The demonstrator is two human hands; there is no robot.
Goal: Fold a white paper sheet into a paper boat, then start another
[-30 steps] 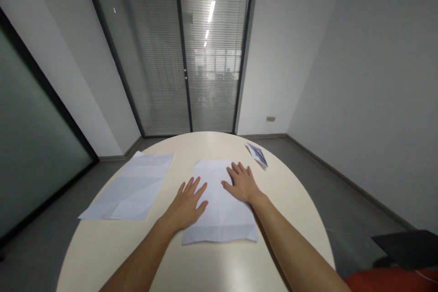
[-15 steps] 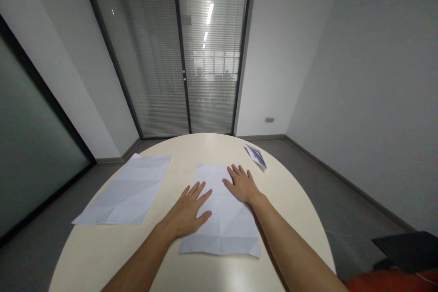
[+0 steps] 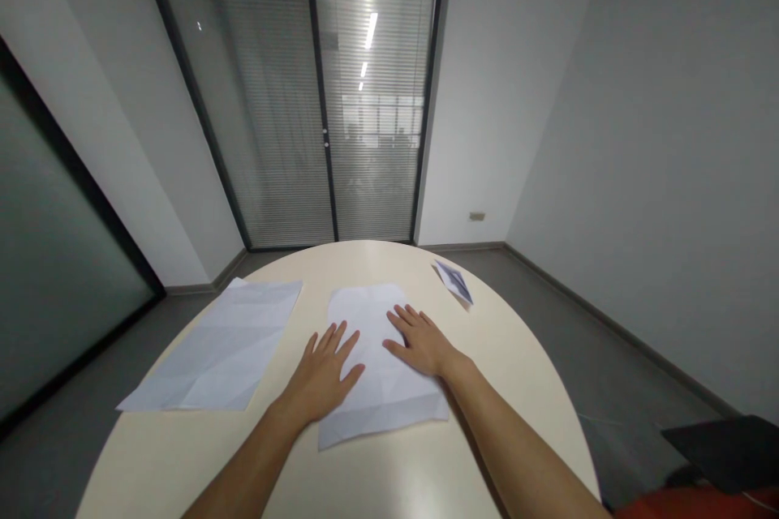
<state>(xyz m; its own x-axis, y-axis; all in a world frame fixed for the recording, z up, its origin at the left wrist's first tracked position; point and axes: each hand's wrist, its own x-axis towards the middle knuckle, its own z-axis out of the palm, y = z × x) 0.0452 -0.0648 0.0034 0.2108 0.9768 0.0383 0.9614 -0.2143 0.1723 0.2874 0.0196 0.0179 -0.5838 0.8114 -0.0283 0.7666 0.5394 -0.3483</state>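
Observation:
A creased white sheet of paper [image 3: 377,377] lies in the middle of the round table, slightly turned, with a fold line across its near end. On its left edge rests my left hand [image 3: 325,369], flat, fingers spread and thumb pointing inward. My right hand [image 3: 421,340] lies on the sheet's right side, also flat with fingers apart. Neither hand grips anything. To the left is a second creased white sheet [image 3: 225,349], untouched. A small folded paper piece [image 3: 454,282] with a darker inside sits beyond my right hand, near the table's far right edge.
The pale round table [image 3: 359,259] bears all the papers. Behind it stand glass panels with blinds [image 3: 377,178] and grey walls. At the lower right are a dark flat object [image 3: 724,450] and something red [image 3: 682,503].
Both hands have shifted a little to the left, the right one also towards me. The middle sheet has turned and moved left under them. My view has tilted slightly.

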